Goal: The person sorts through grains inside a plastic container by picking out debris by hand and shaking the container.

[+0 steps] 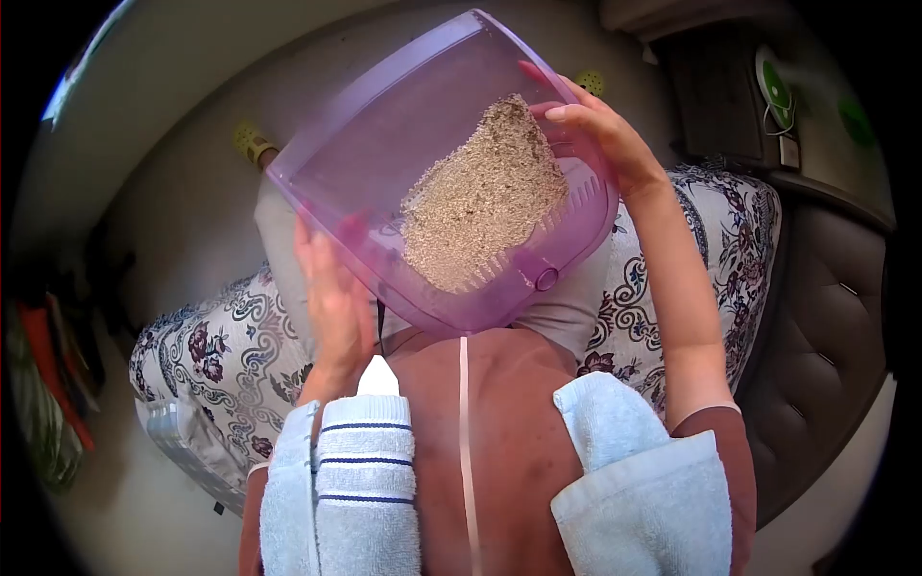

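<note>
A translucent purple plastic container (pixel 355 134), wide and open on top, is held tilted above my lap. A heap of small tan grains (pixel 485 197), with some darker bits among them, lies inside, gathered toward its right and near side. My left hand (pixel 334 302) grips the container's left side, fingers along the outer wall. At the far right, my right hand (pixel 605 134) clasps the rim, thumb over the edge and fingers showing through the plastic. Comb-like ridges and a small round tab show on the near right wall.
I sit on a bed with a floral cover (pixel 216 336). A light blue towel (pixel 365 518) hangs over my shoulders. Yellow clogs (pixel 252 142) are on my feet. A dark cabinet (pixel 715 96) and a padded headboard (pixel 816 355) stand at the right.
</note>
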